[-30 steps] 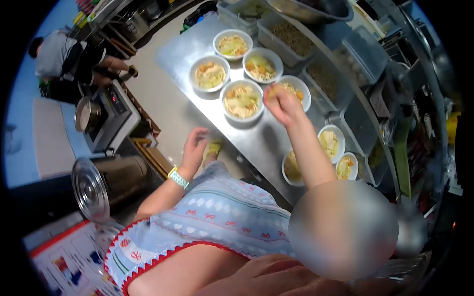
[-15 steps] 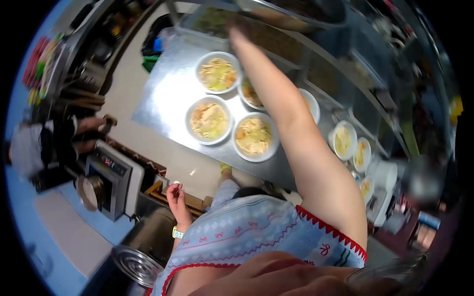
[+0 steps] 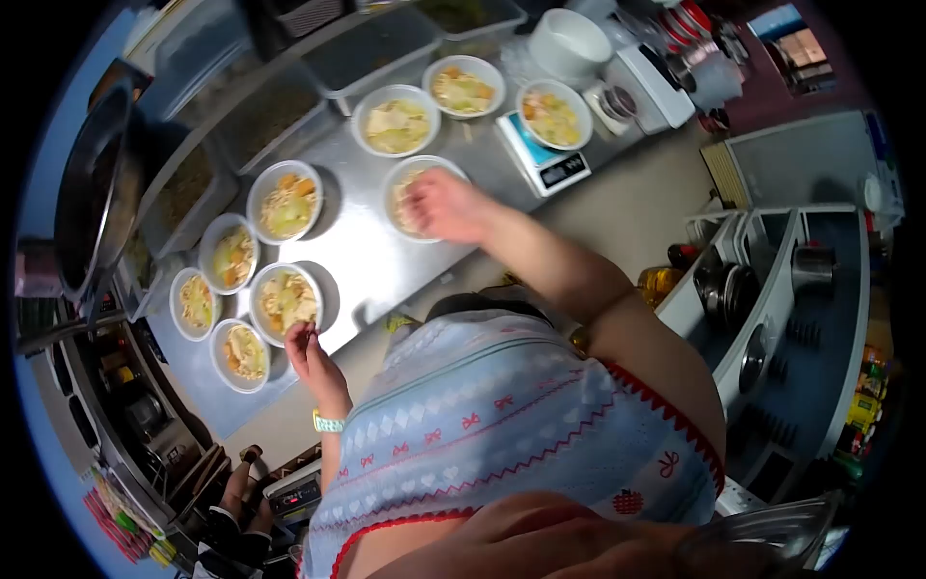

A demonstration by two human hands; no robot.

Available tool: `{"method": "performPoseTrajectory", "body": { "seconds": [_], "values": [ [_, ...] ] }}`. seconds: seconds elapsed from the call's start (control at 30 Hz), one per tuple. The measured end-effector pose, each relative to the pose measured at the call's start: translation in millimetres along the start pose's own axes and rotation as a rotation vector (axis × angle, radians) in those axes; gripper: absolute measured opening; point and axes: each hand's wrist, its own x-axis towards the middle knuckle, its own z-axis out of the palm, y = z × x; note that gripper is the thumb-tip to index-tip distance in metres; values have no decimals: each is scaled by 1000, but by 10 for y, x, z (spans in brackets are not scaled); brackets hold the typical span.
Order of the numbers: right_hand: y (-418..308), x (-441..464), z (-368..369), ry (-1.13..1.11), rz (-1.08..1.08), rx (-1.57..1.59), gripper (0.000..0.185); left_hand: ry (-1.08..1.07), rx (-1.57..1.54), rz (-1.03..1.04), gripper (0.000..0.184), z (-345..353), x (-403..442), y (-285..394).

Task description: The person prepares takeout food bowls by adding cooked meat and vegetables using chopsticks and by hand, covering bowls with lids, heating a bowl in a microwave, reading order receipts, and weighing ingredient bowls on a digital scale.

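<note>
My right hand is over a white bowl in the middle of the steel table. Its fingers are bunched and point down at the food; what they hold is hidden. My left hand hangs by the table's front edge, loosely bent with fingers partly apart and nothing visible in them. Its fingertips overlap the lower rim of a bowl of pale shreds and yellow-green pieces; I cannot tell if they touch. More filled bowls stand around it, among them one bowl behind and another bowl at its left.
Clear plastic tubs line the table's back side. A filled bowl sits on a digital scale at the right, near stacked white bowls. A large metal bowl stands far left. Shelves are at the right; a person's legs show lower left.
The view has swung to the right. My right hand has come from the tubs at the back to a bowl. My left hand now appears beside a bowl's rim.
</note>
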Motion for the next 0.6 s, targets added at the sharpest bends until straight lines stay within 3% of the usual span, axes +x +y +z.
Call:
{"method": "performPoseTrajectory", "body": {
  "seconds": [0.1, 0.13, 0.23, 0.33, 0.4, 0.43, 0.5, 0.53, 0.57, 0.6],
  "values": [
    [-621, -1142, -944, 57, -304, 156, 14, -113, 60, -48, 22, 862, -99, -199],
    [-784, -1488, -1048, 74, -404, 139, 19, -133, 57, -54, 22, 1191, -159, -251],
    [-1240, -2478, -977, 255, -442, 100, 22, -246, -40, -91, 24, 2170, -379, -450],
    [-1593, -3256, -1612, 214, -539, 151, 19, -374, -87, -106, 25, 2925, -590, -666],
    [-1771, -3968, -1823, 109, -858, -58, 15, -424, -51, -125, 25, 3314, -721, -661],
    [-1807, -4325, -1554, 7, -1055, -102, 13, -409, -58, -109, 25, 3436, -739, -667],
    [-1876, -4972, -1878, -565, -1001, -35, 12, -538, 39, -144, 25, 3592, -737, -692],
    [-1932, -5032, -2178, -603, -992, 37, 12, -572, 36, -140, 26, 3699, -746, -619],
    [-1946, -4968, -2609, -473, -1013, 118, 13, -558, 95, -155, 26, 3813, -744, -529],
    [-1932, -4794, -3149, -190, -1027, 179, 15, -630, 147, 43, 26, 4040, -735, -311]
  ]
}}
